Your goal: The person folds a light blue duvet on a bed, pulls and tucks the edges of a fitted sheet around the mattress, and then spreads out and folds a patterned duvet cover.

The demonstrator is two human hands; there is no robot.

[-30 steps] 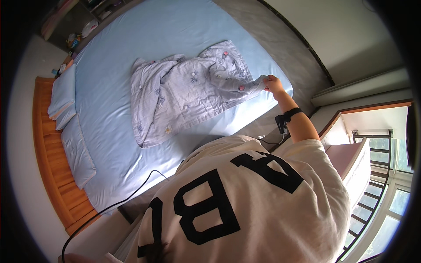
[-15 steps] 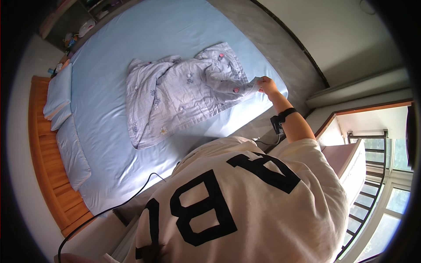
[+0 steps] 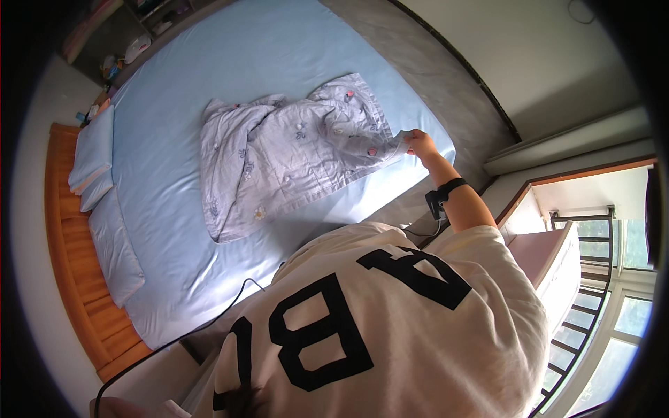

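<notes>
A thin grey-lavender quilt [image 3: 286,157] with small flowers lies rumpled and partly folded on the blue bedsheet [image 3: 223,42]. Its right corner is pinched in the fingers of my right hand [image 3: 421,145], slightly lifted near the bed's right edge. The rest of the quilt rests on the bed, with folds along its far side. A black band with a small device [image 3: 439,197] sits round my right wrist. My left hand is out of the picture; only a bit of skin, seemingly my left arm, shows at the lower left edge.
Blue pillows [image 3: 115,244] lie against the wooden headboard [image 3: 80,279] on the left. A black cable [image 3: 202,326] runs across the near side of the bed. Shelves [image 3: 150,17] stand at the far left. A curved railing [image 3: 589,327] and windows are at the right.
My view has shifted slightly. My right hand keeps its pinch on the quilt's corner, which has barely moved; the quilt lies much as before.
</notes>
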